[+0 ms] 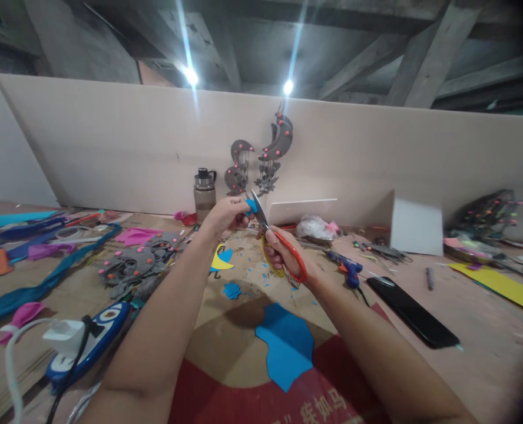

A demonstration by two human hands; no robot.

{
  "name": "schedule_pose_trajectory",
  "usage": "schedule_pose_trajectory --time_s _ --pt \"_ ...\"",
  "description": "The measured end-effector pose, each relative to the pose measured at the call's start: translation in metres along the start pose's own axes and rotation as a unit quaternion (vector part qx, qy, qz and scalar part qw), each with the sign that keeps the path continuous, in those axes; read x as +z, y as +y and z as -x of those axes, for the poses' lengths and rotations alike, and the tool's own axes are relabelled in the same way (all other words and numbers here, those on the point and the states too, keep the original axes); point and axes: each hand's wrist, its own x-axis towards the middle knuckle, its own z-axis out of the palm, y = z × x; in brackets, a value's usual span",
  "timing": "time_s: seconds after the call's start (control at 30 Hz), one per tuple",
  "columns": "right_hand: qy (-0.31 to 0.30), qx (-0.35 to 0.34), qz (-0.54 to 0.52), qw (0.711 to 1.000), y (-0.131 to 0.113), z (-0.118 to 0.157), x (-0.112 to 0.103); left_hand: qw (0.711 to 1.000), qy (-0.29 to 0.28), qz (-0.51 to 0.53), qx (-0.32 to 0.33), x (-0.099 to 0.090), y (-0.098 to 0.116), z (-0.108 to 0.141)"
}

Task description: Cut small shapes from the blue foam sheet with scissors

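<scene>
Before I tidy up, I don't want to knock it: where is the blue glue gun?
In the head view, the blue glue gun lies on the table right of centre, between the right hand with its scissors and the black smartphone.

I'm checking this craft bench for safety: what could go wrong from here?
The left hand pinches a small blue piece right beside the blades of the scissors in the right hand, so a slip might nick it. The hot-glue gun lies near the right forearm; if hot, it could burn, though the picture can't show heat.
</scene>
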Motion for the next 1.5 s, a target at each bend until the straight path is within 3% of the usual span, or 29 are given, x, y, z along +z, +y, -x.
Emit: schedule_pose_trajectory --time_s 0.13,0.33,1.1,1.5 --pt "0.013 0.0 0.0 1.0 -0.003 0.001 0.003 1.0 0.012 0.002 -0.013 0.0 0.0 -0.001" --pt "0.03 -0.003 -0.012 0.999 -0.003 0.0 0.004 0.997 0.066 -0.009 0.028 0.002 0.0 0.001" --pt "0.073 -0.016 -0.029 0.997 0.001 -0.002 0.004 0.999 0.037 -0.022 -0.009 0.006 -0.01 -0.004" --pt "0.091 -0.024 -0.041 0.995 0.01 -0.005 0.003 0.999 0.033 0.035 -0.008 0.015 -0.02 -0.008"
